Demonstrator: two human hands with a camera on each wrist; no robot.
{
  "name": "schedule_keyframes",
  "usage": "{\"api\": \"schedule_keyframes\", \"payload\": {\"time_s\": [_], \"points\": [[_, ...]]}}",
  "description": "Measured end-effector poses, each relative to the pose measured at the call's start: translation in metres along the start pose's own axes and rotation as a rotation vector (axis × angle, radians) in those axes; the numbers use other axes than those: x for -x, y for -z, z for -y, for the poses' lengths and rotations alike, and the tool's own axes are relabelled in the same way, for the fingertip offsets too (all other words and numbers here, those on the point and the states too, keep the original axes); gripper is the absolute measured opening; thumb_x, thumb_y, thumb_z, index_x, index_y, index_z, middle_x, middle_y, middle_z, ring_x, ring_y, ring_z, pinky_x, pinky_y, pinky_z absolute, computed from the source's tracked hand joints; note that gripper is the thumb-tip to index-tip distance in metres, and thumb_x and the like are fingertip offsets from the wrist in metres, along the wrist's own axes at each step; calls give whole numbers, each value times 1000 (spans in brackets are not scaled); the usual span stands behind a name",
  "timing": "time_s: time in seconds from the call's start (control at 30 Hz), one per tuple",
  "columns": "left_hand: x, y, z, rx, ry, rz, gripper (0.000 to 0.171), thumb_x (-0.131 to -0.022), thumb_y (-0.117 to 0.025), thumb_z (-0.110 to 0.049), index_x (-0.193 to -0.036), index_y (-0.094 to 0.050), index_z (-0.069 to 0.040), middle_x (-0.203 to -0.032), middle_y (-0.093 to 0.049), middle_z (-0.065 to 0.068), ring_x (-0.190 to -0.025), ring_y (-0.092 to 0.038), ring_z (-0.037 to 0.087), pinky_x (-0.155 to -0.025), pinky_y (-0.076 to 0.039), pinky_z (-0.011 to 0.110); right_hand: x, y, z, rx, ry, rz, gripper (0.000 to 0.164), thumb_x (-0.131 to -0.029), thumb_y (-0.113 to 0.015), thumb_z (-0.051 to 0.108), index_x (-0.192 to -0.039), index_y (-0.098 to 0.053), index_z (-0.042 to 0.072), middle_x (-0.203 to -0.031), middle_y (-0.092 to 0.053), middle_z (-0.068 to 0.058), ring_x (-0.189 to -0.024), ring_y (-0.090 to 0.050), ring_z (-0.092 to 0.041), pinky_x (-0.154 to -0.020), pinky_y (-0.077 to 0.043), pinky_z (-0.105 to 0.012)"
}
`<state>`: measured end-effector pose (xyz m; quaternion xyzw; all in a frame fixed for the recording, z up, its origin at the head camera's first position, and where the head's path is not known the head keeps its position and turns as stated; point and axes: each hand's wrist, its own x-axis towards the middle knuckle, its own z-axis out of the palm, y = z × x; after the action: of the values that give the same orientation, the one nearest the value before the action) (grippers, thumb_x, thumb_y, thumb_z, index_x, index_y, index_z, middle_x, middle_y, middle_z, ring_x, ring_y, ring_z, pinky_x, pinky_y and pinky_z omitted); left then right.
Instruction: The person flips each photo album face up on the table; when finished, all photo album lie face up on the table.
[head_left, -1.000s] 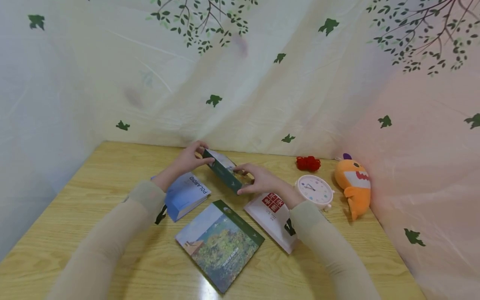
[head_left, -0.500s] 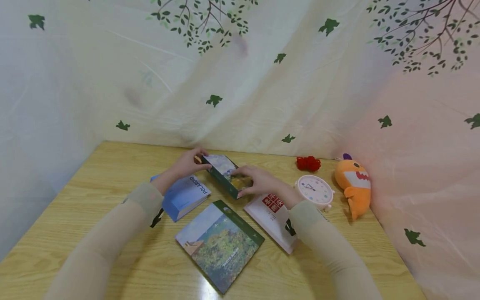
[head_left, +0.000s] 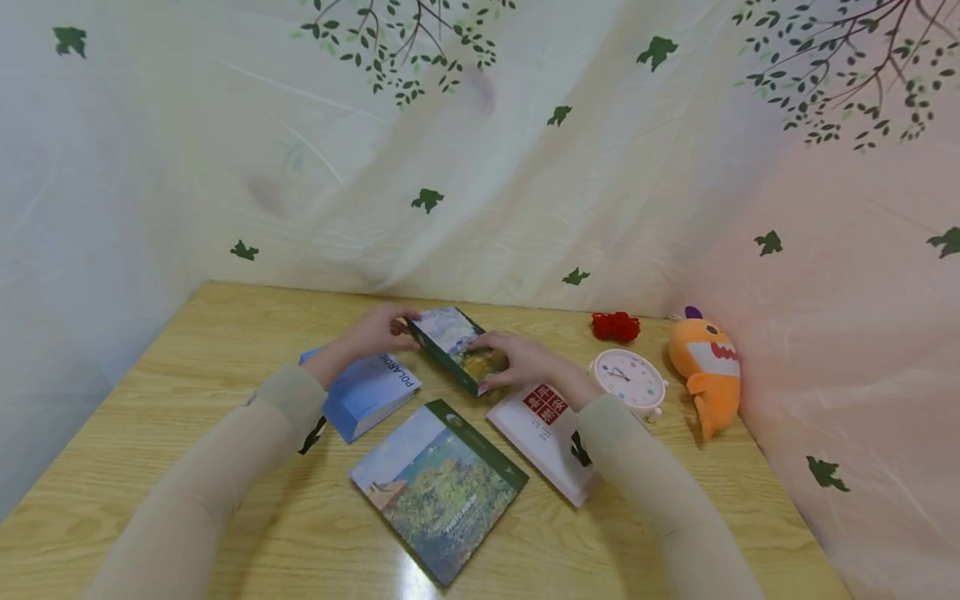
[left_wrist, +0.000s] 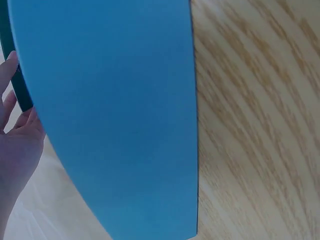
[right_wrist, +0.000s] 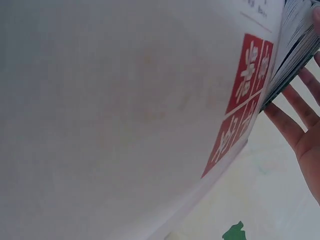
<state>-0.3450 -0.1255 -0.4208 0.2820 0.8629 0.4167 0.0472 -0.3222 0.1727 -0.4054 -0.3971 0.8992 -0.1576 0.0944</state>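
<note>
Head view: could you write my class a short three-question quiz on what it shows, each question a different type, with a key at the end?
1. Multiple choice: What is just right of the alarm clock in the picture?
A) the book marked PHOTO ALBUM
B) the orange plush toy
C) the packet with red print

2. True or false: The left hand and the right hand both touch the farther green-spined book.

3. Fill in the blank: The small bundle lying beyond the clock is ____ in colour.

Key: 1. B; 2. True; 3. red.
</note>
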Motion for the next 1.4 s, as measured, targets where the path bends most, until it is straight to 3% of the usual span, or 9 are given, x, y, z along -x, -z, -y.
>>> {"api": "schedule_keyframes", "payload": {"time_s": [0.27,0.57,0.97,1.2,1.4], "points": [[4,-3,5,-101,9,87,58,-81,-73,-7,-131,-47,7,-130,-48,26,-115,-52,42,-101,-41,51,-3,-4,-12,43,-53,21,68,-78,-74,47,-136,-49,21,-145,-41,-7,-133,-38,-29,-106,-37,-48],[9,-4,7,-166,-13,101,57,-82,-72,-10,-132,-48,5,-130,-50,24,-117,-50,42,-102,-39,51,-5,-7,-22,17,-30,20,71,-75,-78,42,-135,-50,17,-144,-42,-9,-133,-37,-30,-109,-32,-47],[18,1,12,-251,-3,143,59,-83,-72,-15,-135,-48,-2,-135,-47,22,-126,-41,41,-106,-33,54,-5,-6,-12,-11,-23,115,70,-82,-74,34,-142,-43,14,-151,-29,-16,-139,-26,-36,-112,-27,-49],[21,2,0,-299,-6,144,65,-81,-73,-16,-137,-46,-1,-141,-40,27,-130,-34,45,-108,-27,58,5,-2,-4,-81,-31,140,74,-82,-74,30,-144,-39,13,-153,-27,-11,-140,-25,-32,-112,-29,-47],[27,0,-18,-279,-38,87,69,-80,-74,-14,-138,-42,3,-140,-40,27,-130,-35,45,-107,-30,57,23,5,10,-77,-5,112,75,-81,-75,33,-144,-40,15,-153,-29,-11,-140,-26,-32,-110,-29,-51]]}}
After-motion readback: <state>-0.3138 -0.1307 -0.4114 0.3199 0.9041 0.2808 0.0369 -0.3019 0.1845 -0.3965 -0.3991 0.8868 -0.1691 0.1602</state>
